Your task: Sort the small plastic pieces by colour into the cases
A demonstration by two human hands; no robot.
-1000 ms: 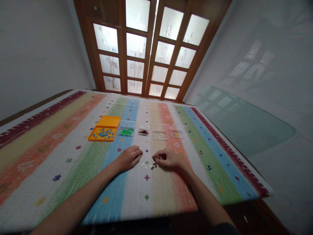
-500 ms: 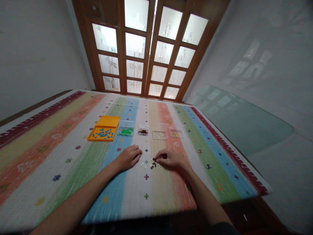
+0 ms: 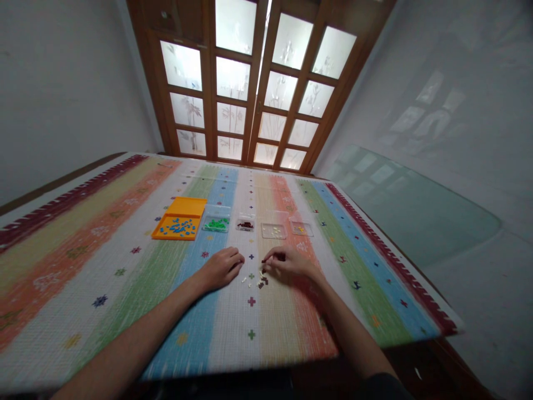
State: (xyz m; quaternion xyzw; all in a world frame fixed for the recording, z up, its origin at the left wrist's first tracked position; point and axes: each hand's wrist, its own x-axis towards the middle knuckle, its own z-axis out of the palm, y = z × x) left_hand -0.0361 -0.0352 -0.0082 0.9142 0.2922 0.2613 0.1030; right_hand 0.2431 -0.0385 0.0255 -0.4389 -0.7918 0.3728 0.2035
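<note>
A small heap of dark brown and white pieces (image 3: 259, 280) lies on the striped cloth (image 3: 125, 278). My right hand (image 3: 287, 262) hovers just above and right of the heap, fingers pinched on a tiny dark piece. My left hand (image 3: 220, 268) rests on the cloth to the left of the heap with fingers curled in; whether it holds anything is hidden. Behind the hands runs a row of trays: an orange tray (image 3: 179, 220) with blue pieces, a clear tray (image 3: 215, 224) with green pieces, a clear tray (image 3: 245, 225) with brown pieces, and two more clear trays (image 3: 273, 230) (image 3: 300, 228).
The cloth-covered table ends at a dark red border (image 3: 395, 261) on the right. A glass sheet (image 3: 412, 211) leans against the right wall. Wooden doors with frosted panes (image 3: 250, 83) stand behind the table.
My right hand has lifted slightly up and away from the heap with its fingers pinched. My left hand has barely moved.
</note>
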